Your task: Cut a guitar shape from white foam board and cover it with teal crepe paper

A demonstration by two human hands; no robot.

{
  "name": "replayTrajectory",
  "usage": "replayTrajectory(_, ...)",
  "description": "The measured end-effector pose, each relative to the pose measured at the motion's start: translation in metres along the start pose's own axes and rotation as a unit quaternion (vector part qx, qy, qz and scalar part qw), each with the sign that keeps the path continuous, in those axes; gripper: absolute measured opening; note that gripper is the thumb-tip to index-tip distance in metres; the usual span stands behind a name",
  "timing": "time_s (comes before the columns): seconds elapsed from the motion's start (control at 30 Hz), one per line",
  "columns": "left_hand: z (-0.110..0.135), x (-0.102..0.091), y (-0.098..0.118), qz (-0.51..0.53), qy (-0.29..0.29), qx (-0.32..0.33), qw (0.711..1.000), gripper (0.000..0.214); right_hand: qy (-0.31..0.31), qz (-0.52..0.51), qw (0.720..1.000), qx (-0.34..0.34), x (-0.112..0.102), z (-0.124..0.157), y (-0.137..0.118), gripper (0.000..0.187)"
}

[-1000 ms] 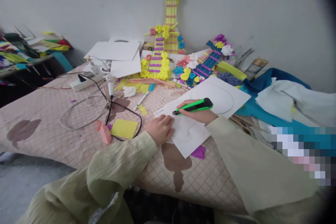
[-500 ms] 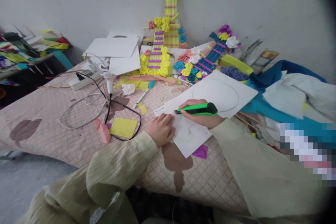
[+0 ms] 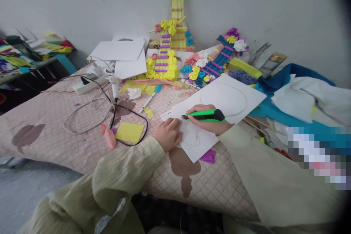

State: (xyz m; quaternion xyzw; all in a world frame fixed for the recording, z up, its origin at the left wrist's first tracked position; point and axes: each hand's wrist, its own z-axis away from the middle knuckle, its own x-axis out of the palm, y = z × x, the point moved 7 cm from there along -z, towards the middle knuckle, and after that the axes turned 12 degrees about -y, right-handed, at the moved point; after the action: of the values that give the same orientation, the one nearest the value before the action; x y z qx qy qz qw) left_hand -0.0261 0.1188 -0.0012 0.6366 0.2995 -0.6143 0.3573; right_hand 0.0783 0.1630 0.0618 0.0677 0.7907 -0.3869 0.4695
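A green and black utility knife (image 3: 205,114) is gripped in my right hand (image 3: 208,120), its tip pointing left and down at a white board (image 3: 227,91). Faint curved pencil outlines show on the board, which lies at a slant on the table. My left hand (image 3: 168,134) rests flat on the board's left part, fingers stretched out, close to the knife's tip. Whether the blade touches the board I cannot tell. A purple paper scrap (image 3: 208,156) sticks out by the board's lower corner.
Behind the board stand paper-decorated guitar shapes (image 3: 164,51). A glue gun (image 3: 114,86) with a black cord (image 3: 146,126), a power strip (image 3: 87,84), a marker (image 3: 149,100) and yellow paper (image 3: 129,132) lie left. Blue cloth (image 3: 270,111) and white paper (image 3: 296,95) lie right.
The view has shifted very slightly. Both hands, the utility knife and the board keep nearly the same places relative to one another.
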Motion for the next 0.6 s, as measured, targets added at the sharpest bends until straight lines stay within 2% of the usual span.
replayTrajectory(0.33,0.001,0.0,-0.001,-0.001,0.005,0.002,1.0,0.039,0.0,-0.004,1.0,0.003,-0.001,0.001,-0.004,0.013)
replayTrajectory(0.5,0.0,0.001,0.0,-0.005,0.013,0.0,1.0,0.038,0.009,-0.05,0.998,0.048,0.001,0.005,0.0,0.013)
replayTrajectory(0.6,0.001,0.001,0.001,-0.013,0.014,-0.003,1.0,0.038,0.044,-0.056,0.995,0.065,-0.014,0.01,-0.005,0.013)
